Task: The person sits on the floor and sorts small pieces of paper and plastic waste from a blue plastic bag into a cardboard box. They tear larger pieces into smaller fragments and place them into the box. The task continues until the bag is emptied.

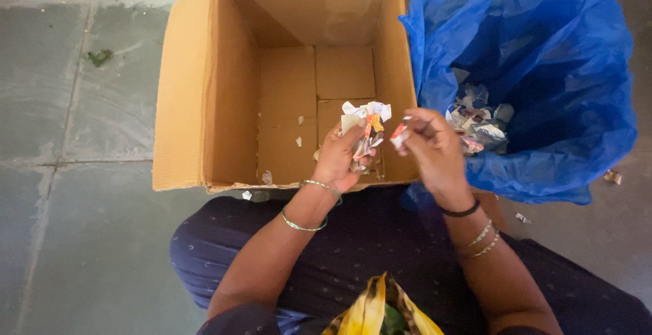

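My left hand (341,155) grips a crumpled bunch of paper scraps (367,119), white with red and yellow print, over the near right corner of an open cardboard box (187,104). My right hand (432,148) pinches a small red and white paper scrap (399,133) between its fingertips, right beside the bunch. A blue plastic bag (557,70) stands open to the right, with several torn paper pieces (479,121) at its bottom.
Inside the box lie a few tiny paper bits (298,141). The grey tiled floor (75,172) spreads to the left and right. More small scraps lie on the floor by the bag (612,177). My lap in dark cloth (380,240) fills the foreground.
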